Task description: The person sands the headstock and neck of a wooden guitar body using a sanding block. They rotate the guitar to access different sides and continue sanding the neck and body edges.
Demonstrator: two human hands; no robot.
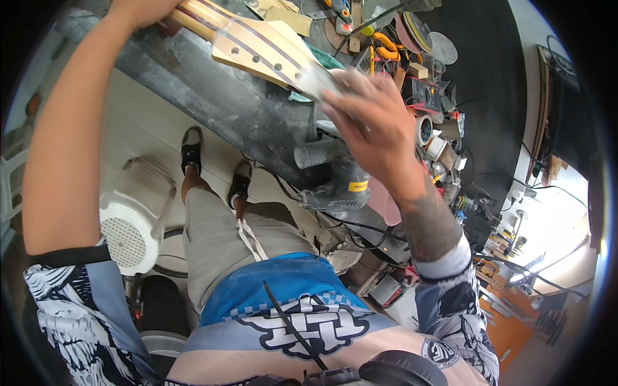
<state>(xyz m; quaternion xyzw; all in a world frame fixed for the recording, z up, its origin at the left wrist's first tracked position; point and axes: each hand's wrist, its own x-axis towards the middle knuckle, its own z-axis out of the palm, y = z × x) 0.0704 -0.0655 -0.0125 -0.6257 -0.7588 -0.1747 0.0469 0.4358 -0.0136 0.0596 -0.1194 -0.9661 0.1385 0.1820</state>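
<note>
A pale wooden guitar headstock [254,48] with dark stripes and a row of holes spans the top middle, joined to a striped neck [196,19]. My left hand [145,9], partly cut off by the frame's upper edge, is closed round the neck. My right hand [373,128], blurred, has its fingers bent round a pale grey-white piece [312,80] pressed at the tip of the headstock; whether it is sandpaper or a block I cannot tell.
Below the headstock runs a dusty grey bench [167,71], with a grey power sander [335,193] and cord on its right. Orange pliers [385,51], sanding discs [418,32], jars and tools crowd the back. A white plastic stool [132,225] stands at lower left.
</note>
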